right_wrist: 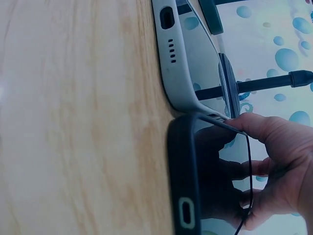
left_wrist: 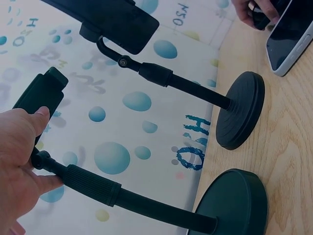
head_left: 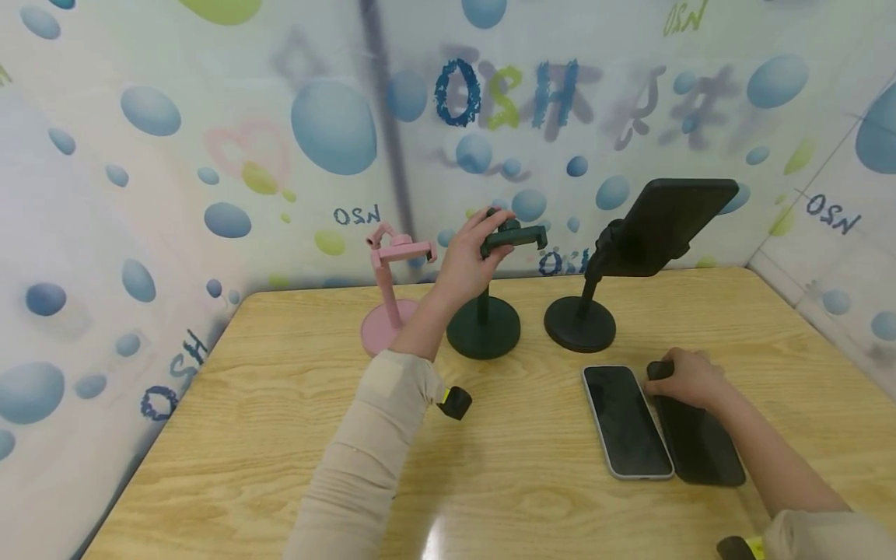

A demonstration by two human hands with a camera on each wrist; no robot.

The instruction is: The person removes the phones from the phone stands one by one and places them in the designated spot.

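Observation:
My left hand grips the clamp head of a dark green phone stand, whose round base stands on the table. In the left wrist view, the thumb lies on the green clamp and a finger reaches under its joint. At the right, my right hand holds the far end of a black-cased phone lying screen up. In the right wrist view, the thumb and fingers are at this phone's edges. Close beside it lies a phone with a pale case, also screen up.
A black stand at the back right carries a dark phone or tablet, tilted. A pink phone stand stands left of the green one, partly behind my left forearm. A patterned wall borders the wooden table.

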